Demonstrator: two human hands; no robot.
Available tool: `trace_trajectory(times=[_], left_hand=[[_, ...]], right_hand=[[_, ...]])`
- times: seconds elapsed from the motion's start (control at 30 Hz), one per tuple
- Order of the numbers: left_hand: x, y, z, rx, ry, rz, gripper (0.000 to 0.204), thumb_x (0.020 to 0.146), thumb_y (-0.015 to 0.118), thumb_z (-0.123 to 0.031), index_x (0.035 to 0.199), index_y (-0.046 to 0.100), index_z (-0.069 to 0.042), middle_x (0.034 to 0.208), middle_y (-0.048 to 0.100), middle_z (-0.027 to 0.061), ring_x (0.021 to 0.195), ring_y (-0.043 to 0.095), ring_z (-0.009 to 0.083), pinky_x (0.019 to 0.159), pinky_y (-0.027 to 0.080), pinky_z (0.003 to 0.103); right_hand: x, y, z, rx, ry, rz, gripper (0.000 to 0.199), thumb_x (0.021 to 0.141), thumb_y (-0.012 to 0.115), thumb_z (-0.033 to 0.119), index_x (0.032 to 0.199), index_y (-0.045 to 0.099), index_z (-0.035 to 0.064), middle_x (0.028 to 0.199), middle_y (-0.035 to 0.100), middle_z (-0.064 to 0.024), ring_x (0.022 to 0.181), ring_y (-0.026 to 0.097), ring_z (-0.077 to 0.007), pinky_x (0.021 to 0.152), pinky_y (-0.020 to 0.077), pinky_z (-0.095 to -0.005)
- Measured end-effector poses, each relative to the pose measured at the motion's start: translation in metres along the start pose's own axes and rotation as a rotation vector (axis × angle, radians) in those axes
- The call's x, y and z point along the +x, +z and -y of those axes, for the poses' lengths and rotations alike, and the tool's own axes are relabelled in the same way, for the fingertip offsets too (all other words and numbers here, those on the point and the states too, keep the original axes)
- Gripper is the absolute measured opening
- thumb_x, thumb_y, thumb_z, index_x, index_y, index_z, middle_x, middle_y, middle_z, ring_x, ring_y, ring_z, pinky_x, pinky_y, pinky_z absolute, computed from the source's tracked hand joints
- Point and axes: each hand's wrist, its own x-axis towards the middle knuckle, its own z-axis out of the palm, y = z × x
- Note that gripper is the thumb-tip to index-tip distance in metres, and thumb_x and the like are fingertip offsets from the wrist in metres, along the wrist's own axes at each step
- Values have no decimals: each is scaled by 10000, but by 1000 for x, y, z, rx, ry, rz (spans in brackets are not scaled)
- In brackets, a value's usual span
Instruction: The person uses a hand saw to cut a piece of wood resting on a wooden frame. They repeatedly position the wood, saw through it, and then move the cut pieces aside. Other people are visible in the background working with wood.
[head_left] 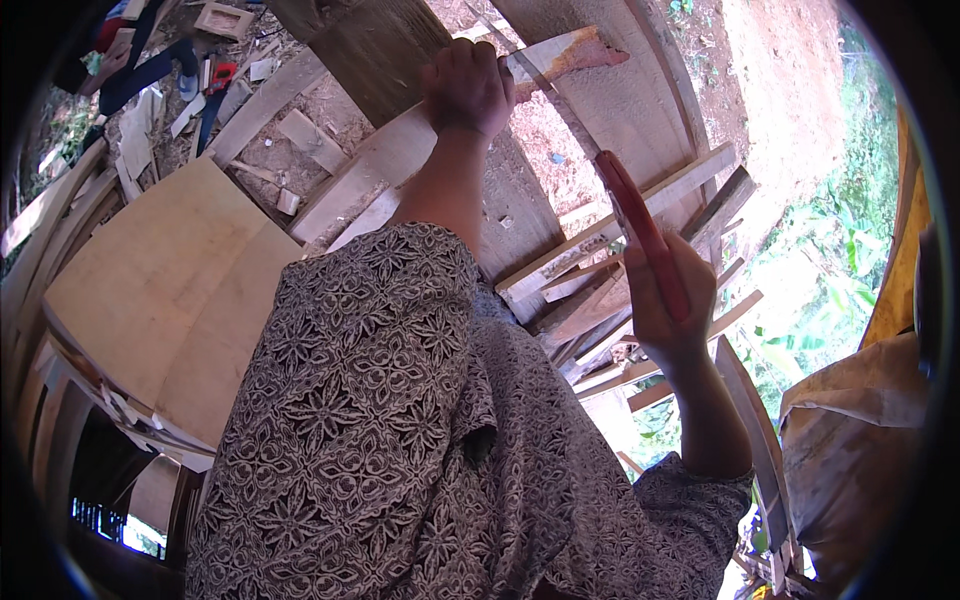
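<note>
Now, both hands busy: one plank gripped, one red tool raised.

From the head view, the left hand is stretched far out, fingers curled tight around a pale wooden plank that runs from lower left up to a ragged, reddish far end. The right hand sits nearer, on the right, fingers wrapped around the handle of a long red tool angled up and away; which kind of tool it is, I can't tell. Tool and plank are well apart, so no cut or strike looks begun yet. Offcuts lie stacked beneath, and a broad board lies left.
</note>
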Motion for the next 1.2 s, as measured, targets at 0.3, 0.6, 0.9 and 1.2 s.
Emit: trace_trajectory(times=[0.3, 0.6, 0.9, 1.2], left_hand=[[1, 0, -9, -19, -59, 29, 235, 950, 559, -355, 973, 616, -128, 1043, 615, 84, 1025, 617, 278, 869, 490, 479], [0, 23, -7, 66, 22, -183, 248, 951, 525, -344, 920, 648, -132, 972, 631, 60, 939, 643, 284, 772, 536, 457], [5, 13, -13, 88, 40, -83, 297, 976, 486, -318, 896, 663, -93, 972, 664, 114, 956, 663, 298, 817, 553, 475], [1, 14, -5, 0, 61, -158, 256, 954, 536, -317, 915, 609, -74, 921, 656, 146, 873, 655, 345, 781, 507, 506]], right_hand=[[76, 101, -71, 126, -114, -186, 348, 914, 730, 179, 662, 533, 43, 558, 467, -70, 482, 437, -155, 485, 358, -342], [55, 115, -172, 218, -64, -122, 184, 916, 751, 189, 904, 673, 23, 684, 518, -38, 601, 460, -127, 571, 380, -303], [-14, 44, -110, -8, -69, -59, 292, 917, 725, 227, 730, 589, 49, 585, 505, -104, 556, 520, -287, 579, 392, -421], [-45, -32, -35, -26, 3, 49, 226, 892, 731, 133, 734, 592, 50, 571, 507, -91, 523, 520, -254, 528, 384, -394]])
